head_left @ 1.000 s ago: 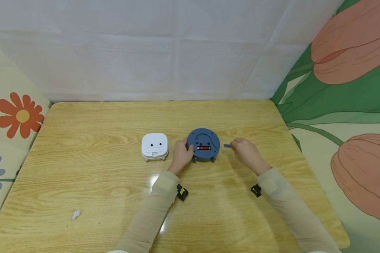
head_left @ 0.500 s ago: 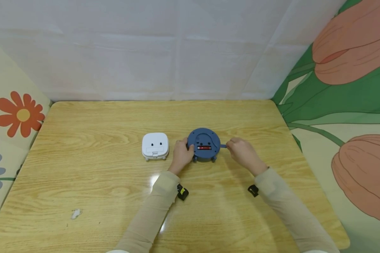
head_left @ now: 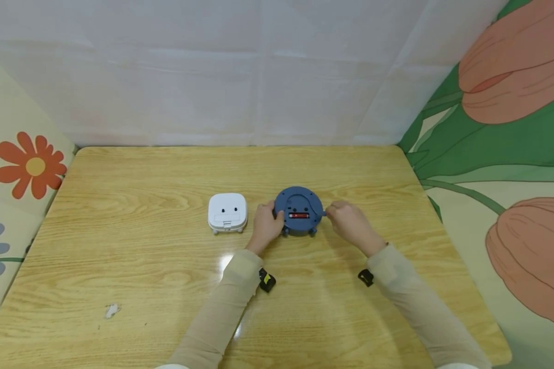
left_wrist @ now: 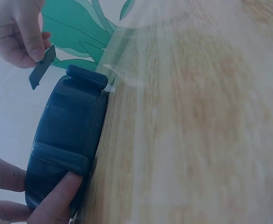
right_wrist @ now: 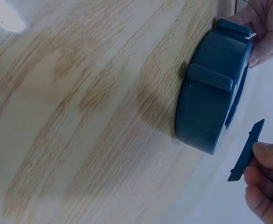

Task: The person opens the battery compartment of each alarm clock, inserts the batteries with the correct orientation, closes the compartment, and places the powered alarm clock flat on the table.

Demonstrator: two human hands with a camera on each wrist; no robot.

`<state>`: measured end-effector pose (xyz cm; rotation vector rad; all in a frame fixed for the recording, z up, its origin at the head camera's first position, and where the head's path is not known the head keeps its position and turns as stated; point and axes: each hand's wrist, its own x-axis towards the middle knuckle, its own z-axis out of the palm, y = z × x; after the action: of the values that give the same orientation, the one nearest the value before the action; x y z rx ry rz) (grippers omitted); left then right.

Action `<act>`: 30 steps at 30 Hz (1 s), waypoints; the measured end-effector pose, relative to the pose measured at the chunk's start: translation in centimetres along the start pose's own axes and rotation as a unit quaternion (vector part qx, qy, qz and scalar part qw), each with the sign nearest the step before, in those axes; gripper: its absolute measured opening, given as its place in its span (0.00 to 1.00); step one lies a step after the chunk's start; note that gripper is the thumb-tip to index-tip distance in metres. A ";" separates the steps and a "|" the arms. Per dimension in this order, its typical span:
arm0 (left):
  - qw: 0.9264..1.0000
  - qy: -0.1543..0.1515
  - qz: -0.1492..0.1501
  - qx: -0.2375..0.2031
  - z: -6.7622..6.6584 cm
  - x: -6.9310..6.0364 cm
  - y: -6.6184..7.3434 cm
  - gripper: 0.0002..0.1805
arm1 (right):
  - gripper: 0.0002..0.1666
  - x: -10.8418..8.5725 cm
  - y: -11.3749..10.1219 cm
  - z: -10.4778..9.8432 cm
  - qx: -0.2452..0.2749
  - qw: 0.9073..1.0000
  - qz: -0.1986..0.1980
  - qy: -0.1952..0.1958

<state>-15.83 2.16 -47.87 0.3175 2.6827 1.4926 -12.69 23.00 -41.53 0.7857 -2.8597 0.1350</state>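
A round dark blue alarm clock (head_left: 298, 196) lies face down on the table, its back and two small feet showing. A red battery (head_left: 299, 216) sits in the uncovered compartment in that back. My left hand (head_left: 264, 227) grips the clock's left side, with fingers and thumb around its edge. Between thumb and fingers, my right hand (head_left: 352, 224) pinches a thin blue battery cover (right_wrist: 247, 150) with small tabs along one edge. In the right wrist view, the cover is held apart from the clock, beside its back.
A white rounded-square clock (head_left: 228, 205) lies face down to the left of my left hand, its battery door closed. The wooden table (head_left: 134, 230) has a chipped patch (head_left: 112, 310) at front left. A white sheet (head_left: 189, 77) hangs behind the table.
My right hand has moved left with the battery cover, bringing it close to the clock's right edge. My left hand and the blue clock have stayed in place.
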 end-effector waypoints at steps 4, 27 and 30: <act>1.000 0.002 0.003 0.001 0.1 0.1 0.0 0.17 | 0.03 0.2 -0.2 0.1 0.003 1.000 -0.014 0.011; 1.000 0.004 -0.007 0.012 0.2 0.1 -0.2 0.19 | 0.05 2.0 -2.2 0.6 -0.008 0.999 -0.041 -0.030; 1.000 0.005 -0.006 0.012 0.2 0.1 -0.2 0.19 | 0.03 2.2 -2.3 0.8 -0.007 0.999 -0.038 -0.036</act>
<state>-15.91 2.28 -48.14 0.2945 2.7082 1.4631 -13.47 19.79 -41.76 0.9137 -2.8895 0.0781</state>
